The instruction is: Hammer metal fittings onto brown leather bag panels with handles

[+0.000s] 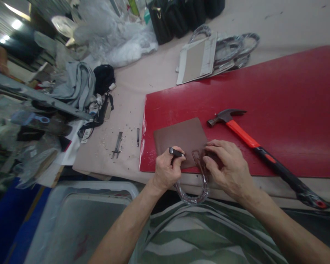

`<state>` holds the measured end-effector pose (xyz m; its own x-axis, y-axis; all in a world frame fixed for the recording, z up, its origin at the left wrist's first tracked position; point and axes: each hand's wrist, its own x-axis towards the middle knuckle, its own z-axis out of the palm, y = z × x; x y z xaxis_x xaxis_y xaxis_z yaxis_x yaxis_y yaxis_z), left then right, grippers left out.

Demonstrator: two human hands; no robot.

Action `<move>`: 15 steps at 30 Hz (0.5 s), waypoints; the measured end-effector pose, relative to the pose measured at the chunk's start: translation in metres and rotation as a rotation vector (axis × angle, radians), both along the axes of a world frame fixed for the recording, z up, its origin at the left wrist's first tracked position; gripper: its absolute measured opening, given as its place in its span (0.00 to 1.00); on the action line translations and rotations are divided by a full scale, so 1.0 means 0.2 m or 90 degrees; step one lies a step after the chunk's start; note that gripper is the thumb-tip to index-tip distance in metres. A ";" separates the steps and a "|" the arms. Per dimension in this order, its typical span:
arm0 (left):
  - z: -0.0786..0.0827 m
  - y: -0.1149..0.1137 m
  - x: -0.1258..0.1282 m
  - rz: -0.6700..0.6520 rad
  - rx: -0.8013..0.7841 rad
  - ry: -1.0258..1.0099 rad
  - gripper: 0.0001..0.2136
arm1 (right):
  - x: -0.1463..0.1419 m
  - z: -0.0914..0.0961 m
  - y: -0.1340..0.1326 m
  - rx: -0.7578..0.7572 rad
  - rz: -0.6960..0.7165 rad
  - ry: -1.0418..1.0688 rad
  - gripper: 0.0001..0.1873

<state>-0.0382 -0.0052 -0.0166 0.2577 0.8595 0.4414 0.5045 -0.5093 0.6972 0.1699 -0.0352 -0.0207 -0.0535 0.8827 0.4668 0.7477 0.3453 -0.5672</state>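
A brown leather panel (181, 138) lies on the red cutting mat (264, 95) near its front left corner. My left hand (166, 170) is closed round a small dark metal punch (176, 152), tip at the panel's lower edge. My right hand (228, 167) presses its fingers down on a brown plastic-wrapped bag handle (198, 183), whose end lies on the panel and whose loop hangs over the table's front edge.
A hammer with an orange and black handle (253, 143) lies on the mat right of my hands. Metal tools (117, 145) lie left of the mat. Wrapped handles and a card piece (198, 58) sit behind; black bags, cloth and plastic clutter the back left. A grey bin (79, 216) stands below.
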 end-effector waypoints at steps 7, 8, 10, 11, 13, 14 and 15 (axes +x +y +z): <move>-0.01 0.01 0.01 0.001 -0.011 -0.009 0.05 | 0.36 0.11 0.00 -0.032 -0.212 -0.251 0.14; -0.01 0.01 0.01 -0.003 -0.009 -0.009 0.05 | 0.40 0.12 0.00 -0.079 -0.228 -0.297 0.15; -0.01 0.01 0.01 -0.017 0.004 -0.009 0.04 | 0.46 0.13 0.00 -0.185 -0.232 -0.351 0.17; -0.02 0.01 0.01 -0.022 0.009 -0.010 0.04 | 0.47 0.14 0.00 -0.230 -0.222 -0.358 0.16; -0.02 0.01 0.01 -0.028 0.012 -0.013 0.04 | 0.45 0.16 0.00 -0.286 -0.193 -0.336 0.11; -0.02 0.01 0.01 -0.030 0.011 -0.017 0.04 | 0.44 0.17 0.01 -0.310 -0.185 -0.308 0.08; -0.03 0.01 0.01 -0.031 0.008 -0.023 0.05 | 0.42 0.19 0.02 -0.344 -0.179 -0.262 0.07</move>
<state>-0.0353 -0.0028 -0.0217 0.2828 0.8408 0.4616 0.4529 -0.5413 0.7084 0.2543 -0.0318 0.0179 0.1324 0.9901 -0.0470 0.9559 -0.1401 -0.2581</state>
